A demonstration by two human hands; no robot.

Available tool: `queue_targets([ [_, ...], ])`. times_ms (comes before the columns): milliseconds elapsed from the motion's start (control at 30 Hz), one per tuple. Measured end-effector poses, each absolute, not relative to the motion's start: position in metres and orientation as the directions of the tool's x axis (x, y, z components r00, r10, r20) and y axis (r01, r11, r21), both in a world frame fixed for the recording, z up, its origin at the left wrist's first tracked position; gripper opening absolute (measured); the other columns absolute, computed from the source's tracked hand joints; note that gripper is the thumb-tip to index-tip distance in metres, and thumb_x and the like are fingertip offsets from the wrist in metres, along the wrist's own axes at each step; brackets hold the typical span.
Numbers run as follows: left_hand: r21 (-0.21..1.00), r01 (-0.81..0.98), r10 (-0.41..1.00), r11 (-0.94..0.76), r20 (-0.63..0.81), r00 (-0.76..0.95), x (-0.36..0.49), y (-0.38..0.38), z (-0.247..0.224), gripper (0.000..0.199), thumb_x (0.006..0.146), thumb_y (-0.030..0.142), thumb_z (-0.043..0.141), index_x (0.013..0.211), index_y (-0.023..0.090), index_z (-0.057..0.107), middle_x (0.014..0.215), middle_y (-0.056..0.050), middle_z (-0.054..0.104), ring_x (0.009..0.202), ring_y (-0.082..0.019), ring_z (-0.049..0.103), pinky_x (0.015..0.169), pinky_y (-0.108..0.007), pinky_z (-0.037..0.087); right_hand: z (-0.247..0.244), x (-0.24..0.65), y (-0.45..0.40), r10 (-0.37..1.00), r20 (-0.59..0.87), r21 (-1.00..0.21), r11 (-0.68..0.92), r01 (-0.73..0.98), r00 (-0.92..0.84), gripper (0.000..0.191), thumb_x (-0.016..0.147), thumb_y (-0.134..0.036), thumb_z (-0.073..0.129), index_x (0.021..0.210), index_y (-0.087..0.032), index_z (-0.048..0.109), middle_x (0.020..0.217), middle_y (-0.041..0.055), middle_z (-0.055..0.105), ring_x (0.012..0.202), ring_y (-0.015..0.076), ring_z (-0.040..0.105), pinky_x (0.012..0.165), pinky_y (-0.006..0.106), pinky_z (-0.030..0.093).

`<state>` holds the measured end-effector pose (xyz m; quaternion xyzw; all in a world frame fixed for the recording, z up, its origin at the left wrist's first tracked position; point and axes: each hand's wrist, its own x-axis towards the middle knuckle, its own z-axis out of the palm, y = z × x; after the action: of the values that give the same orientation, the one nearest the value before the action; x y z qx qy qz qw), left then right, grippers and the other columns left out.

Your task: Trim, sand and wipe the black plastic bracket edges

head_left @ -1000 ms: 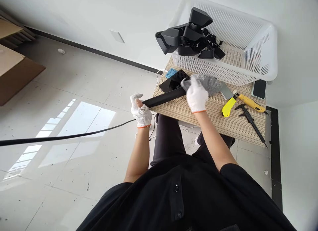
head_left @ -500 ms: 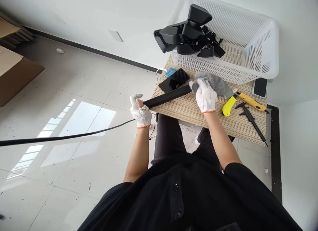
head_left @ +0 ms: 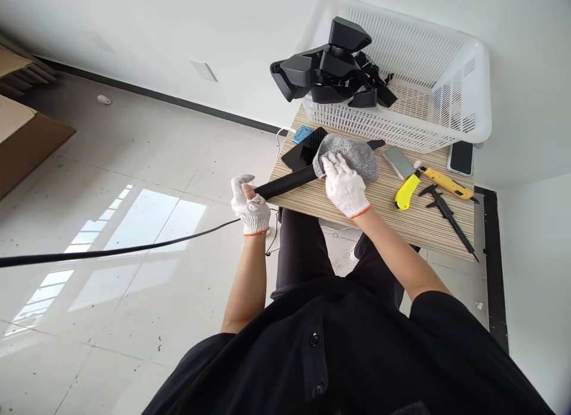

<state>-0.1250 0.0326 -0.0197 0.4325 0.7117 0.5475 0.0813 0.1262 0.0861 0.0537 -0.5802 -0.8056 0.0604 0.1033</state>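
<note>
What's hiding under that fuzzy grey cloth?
A long black strip goes under the fuzzy grey cloth, and a black tip pokes out beyond it. The white-gloved right hand rests on top. Whatever lies in the covered middle can't be seen.

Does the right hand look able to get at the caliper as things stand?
Probably yes: the caliper lies uncovered on the striped tabletop. The right hand is on the grey cloth, so it would likely leave that first and pass the neon-yellow handle.
</note>
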Motion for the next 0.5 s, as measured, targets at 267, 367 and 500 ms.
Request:
queue_targets([
  [267,0.844,0.536,0.71,0.01,0.371,-0.598,-0.126,0.031,-0.022,0.076,0.106,0.081,0.021,0.104,0.021,0.067,0.078,-0.003,0.06,0.069,-0.019,0.057,0.071,-0.035,0.046,0.052,0.135,0.084,0.931,0.09,-0.208,0.365,0.908,-0.353,0.058,0.109,-0.019,0.038,0.164,-0.011,0.054,0.172,0.0156,0.048,0.163,0.0349,0.045,0.121,0.055,0.057],
  [367,0.846,0.533,0.708,-0.009,0.382,-0.594,-0.125,0.032,-0.021,0.076,0.107,0.081,0.022,0.104,0.02,0.067,0.079,-0.004,0.061,0.069,-0.019,0.057,0.071,-0.034,0.046,0.052,0.138,0.085,0.944,0.113,-0.208,0.328,0.922,-0.31,0.057,0.109,-0.018,0.036,0.162,-0.017,0.058,0.17,0.0103,0.053,0.161,0.0309,0.049,0.124,0.054,0.055],
  [500,0.846,0.533,0.693,-0.02,0.396,-0.602,-0.125,0.033,-0.021,0.076,0.106,0.081,0.022,0.102,0.02,0.067,0.08,-0.004,0.062,0.068,-0.018,0.055,0.071,-0.035,0.045,0.05,0.139,0.086,0.975,0.128,-0.187,0.204,0.961,-0.182,0.061,0.107,-0.016,0.038,0.166,-0.011,0.052,0.174,0.0156,0.045,0.164,0.0367,0.044,0.117,0.059,0.058],
])
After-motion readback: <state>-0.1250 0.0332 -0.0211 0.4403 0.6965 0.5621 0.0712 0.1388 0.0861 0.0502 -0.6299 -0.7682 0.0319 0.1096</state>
